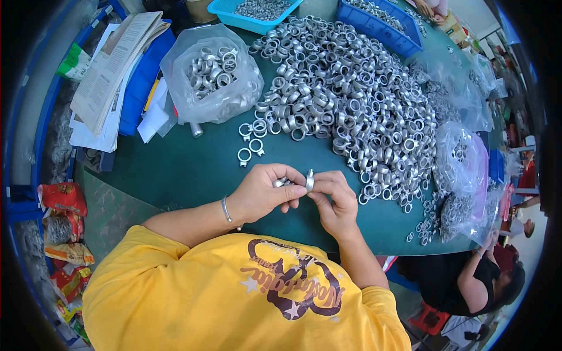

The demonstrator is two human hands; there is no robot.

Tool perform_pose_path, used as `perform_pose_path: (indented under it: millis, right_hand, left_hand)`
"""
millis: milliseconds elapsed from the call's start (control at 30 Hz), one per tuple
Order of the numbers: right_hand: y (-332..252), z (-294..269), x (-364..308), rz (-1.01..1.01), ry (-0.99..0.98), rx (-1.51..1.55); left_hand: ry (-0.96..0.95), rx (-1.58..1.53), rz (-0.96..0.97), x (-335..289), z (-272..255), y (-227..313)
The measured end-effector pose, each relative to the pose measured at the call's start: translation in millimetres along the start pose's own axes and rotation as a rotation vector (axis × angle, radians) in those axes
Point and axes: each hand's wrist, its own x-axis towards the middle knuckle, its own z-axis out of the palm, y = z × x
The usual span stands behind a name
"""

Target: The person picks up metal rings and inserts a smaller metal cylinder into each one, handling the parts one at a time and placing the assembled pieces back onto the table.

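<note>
Over the near part of the green table (pixel 187 161), both my hands meet at one silvery metal ring (pixel 309 183) with a small stub on its top. My left hand (pixel 260 188) pinches the ring's left side between thumb and fingers; small metal pieces (pixel 281 182) also show in its curled fingers, too small to name. On the other side my right hand (pixel 337 202) grips the ring with thumb and forefinger. Beyond them spreads a large heap of similar metal rings (pixel 351 93), with several loose ones (pixel 244 164) lying nearer my left hand.
A clear plastic bag of rings (pixel 231 96) stands at far left, beside papers (pixel 114 73) on a blue bin (pixel 137 96). Light-blue (pixel 257 24) and dark-blue trays (pixel 383 36) hold small parts at the back. More bags (pixel 459 161) line the right. A person in black (pixel 448 281) sits at right.
</note>
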Motion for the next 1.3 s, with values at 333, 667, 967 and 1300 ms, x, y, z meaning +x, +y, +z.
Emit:
perform_pose_path:
  millis: [333,667,967,1300]
  right_hand:
    - [-10.6,-0.9,1.7,-0.025,0.026,0.015]
    - [-13.6,1.1,-0.3,-0.062,0.104,-0.042]
    - [-6.2,1.9,-9.6,0.52,0.009,0.876]
    - [-10.4,-5.1,-9.6,0.2,-0.06,0.713]
  left_hand:
    - [0.009,0.096,0.148,0.4,0.6,-8.6]
    - [0.029,0.171,0.299,-1.5,2.8,-7.7]
    - [0.093,0.639,0.8,5.9,0.7,-12.6]
    - [-0.112,-0.535,-0.333,9.2,-10.5,-13.3]
